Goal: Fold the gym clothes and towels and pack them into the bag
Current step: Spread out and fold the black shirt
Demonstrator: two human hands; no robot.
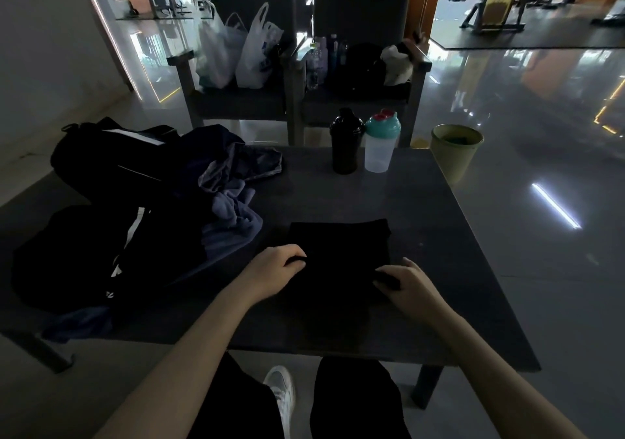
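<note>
**Clerk:** Item under work?

**Inspector:** One black garment (338,252), matte cloth, folded to a flat rectangle. It lies at the near middle of the bench (439,222).

**Clerk:** Hands?

**Inspector:** The left hand (275,269) has its fingers curled, pinching the garment's left edge. The right hand (404,281) pinches the right edge likewise. The two are apart, one on each side.

**Clerk:** Remaining stock?

**Inspector:** A crumpled heap of grey-blue cloth (233,212), soft and creased, lies left of the garment. A dark piece with a white stripe (101,252) lies nearer the left edge. The black bag (101,154) slumps at the far left corner.

**Clerk:** Surface and room?

**Inspector:** The bench top is dark, smooth and dull. At its far edge a black bottle (345,141) stands just beside a clear shaker with a teal lid (381,144). A round green bin (455,151) stands on the glossy floor. Two dark chairs are behind, and one carries white plastic bags (236,53).
</note>
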